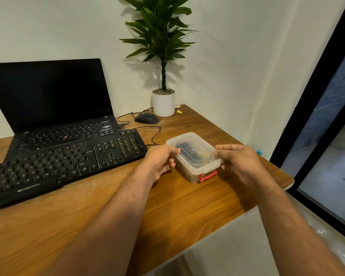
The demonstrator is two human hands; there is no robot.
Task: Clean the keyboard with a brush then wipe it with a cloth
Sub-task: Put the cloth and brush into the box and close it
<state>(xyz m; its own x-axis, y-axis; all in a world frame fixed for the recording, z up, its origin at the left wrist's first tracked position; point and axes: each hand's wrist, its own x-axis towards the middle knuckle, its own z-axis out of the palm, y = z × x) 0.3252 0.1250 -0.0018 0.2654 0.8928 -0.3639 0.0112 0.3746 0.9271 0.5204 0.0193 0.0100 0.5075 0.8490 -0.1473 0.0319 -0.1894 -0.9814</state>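
A black external keyboard lies on the wooden desk, in front of an open black laptop. To its right stands a clear plastic box with a lid and a red clip on its near end; something dark shows through the lid. My left hand grips the box's left edge with curled fingers. My right hand pinches the lid's right edge. No brush or cloth is plainly visible.
A black wired mouse and its cable lie behind the box. A potted plant in a white pot stands at the back corner. The desk's right edge runs close to a dark-framed window.
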